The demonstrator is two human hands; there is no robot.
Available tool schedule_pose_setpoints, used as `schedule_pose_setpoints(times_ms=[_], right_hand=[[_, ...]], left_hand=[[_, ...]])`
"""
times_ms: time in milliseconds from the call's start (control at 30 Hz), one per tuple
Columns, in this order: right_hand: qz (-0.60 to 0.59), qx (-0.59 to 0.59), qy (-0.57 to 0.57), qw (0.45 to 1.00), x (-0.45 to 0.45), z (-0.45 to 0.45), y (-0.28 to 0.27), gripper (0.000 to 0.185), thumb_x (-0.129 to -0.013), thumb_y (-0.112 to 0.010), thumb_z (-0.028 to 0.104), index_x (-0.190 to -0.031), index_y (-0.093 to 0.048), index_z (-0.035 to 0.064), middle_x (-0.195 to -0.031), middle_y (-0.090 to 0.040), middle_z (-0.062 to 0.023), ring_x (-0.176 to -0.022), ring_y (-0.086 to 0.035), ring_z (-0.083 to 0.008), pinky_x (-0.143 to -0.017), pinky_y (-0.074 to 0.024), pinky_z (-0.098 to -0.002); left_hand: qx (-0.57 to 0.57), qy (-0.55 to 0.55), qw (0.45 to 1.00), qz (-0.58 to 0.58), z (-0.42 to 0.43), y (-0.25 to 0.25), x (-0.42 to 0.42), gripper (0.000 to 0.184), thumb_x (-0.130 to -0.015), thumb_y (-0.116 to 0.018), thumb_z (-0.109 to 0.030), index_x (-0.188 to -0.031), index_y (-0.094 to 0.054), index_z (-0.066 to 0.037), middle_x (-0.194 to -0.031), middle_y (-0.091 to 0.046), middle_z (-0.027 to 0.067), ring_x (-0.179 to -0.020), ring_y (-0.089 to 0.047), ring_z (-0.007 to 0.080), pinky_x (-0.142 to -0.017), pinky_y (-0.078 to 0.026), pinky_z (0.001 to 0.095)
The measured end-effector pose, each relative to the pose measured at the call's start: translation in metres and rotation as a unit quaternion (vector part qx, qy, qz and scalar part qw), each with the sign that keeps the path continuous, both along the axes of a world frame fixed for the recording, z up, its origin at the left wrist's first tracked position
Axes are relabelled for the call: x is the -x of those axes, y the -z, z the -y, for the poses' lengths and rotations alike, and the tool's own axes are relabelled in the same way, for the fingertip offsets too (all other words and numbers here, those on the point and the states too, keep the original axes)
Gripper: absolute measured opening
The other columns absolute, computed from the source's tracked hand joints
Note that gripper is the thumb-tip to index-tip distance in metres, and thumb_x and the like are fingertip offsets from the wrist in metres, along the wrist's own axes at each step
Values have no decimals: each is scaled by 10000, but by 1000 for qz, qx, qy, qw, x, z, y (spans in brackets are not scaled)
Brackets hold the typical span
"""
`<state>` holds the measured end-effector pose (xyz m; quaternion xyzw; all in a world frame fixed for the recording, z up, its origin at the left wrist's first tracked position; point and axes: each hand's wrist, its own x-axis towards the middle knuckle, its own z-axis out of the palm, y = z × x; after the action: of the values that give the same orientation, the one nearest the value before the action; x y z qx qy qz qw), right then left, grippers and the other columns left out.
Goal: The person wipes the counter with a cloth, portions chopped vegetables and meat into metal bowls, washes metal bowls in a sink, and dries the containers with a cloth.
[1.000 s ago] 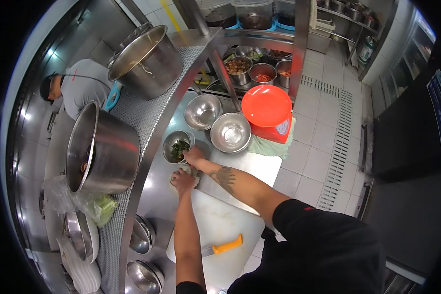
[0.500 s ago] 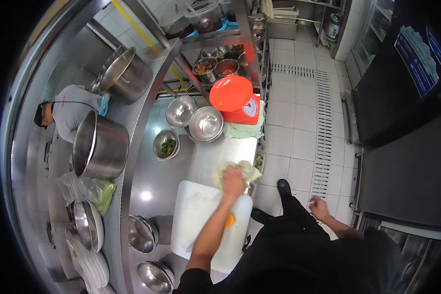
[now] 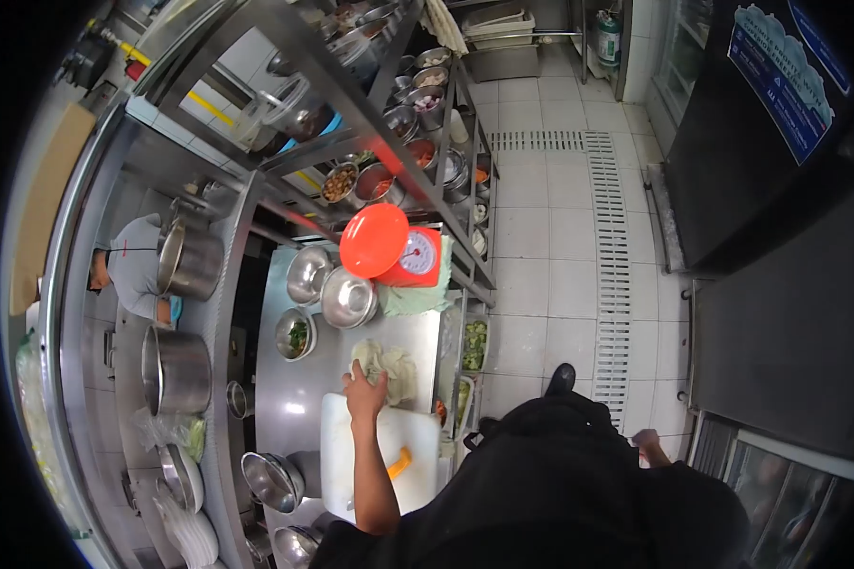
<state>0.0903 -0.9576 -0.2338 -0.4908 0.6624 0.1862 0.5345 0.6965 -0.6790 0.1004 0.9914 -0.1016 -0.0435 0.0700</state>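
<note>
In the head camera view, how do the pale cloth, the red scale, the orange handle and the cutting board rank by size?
Largest to smallest, as they look here:
1. cutting board, partly covered by the left forearm
2. red scale, dish included
3. pale cloth
4. orange handle

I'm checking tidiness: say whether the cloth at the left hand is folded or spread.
Loosely spread, not neatly folded: the cloth shows an uneven outline and wrinkles at the left hand.

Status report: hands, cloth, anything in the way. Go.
Left hand on pale cloth. Right hand off the counter. Cloth crumpled beyond cutting board. Possibly in the way: yellow-handled knife on board.
</note>
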Motion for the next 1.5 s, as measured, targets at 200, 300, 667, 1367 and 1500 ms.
schedule_pose_setpoints(times_ms=[200,300,667,1367,1500], right_hand=[[48,407,-537,738,-59,102,214,149,-678,-583,249,-570,-637,162,-646,-630,-74,-640,-623,-288,-591,-499,-436],[172,183,-76,965,-220,167,22,186,-789,-550,168,-752,-666,27,-666,-652,-106,-577,-622,-196,-531,-506,-358],[258,31,-615,745,-349,319,-29,251,-801,-563,232,-956,-706,95,-923,-697,-111,-877,-653,-285,-797,-510,-401],[373,-172,-649,640,-479,617,-80,260,-874,-577,191,-1063,-649,28,-967,-685,-98,-909,-625,-205,-815,-467,-326],[354,-182,-709,583,-486,635,-51,252,-867,-580,192,-1049,-651,34,-959,-685,-108,-900,-632,-216,-808,-468,-328]], left_hand=[[230,140,933,-238,129,11,65,459,-847,-663,-289,-1162,-589,37,-1043,-653,215,-938,-655,303,-797,-520,358],[203,268,890,-308,195,19,87,396,-859,-632,-254,-1169,-596,-11,-1151,-606,222,-995,-627,333,-850,-505,389],[133,382,863,-302,436,72,8,385,-889,-571,-337,-1173,-578,-77,-1090,-605,201,-1007,-590,383,-866,-480,446],[158,-101,959,-213,494,121,-28,359,-900,-521,-371,-1059,-628,-67,-982,-652,224,-979,-613,388,-854,-480,461],[260,-339,885,-186,468,194,117,330,-900,-508,-323,-956,-645,-28,-787,-673,193,-734,-669,316,-681,-525,430]])
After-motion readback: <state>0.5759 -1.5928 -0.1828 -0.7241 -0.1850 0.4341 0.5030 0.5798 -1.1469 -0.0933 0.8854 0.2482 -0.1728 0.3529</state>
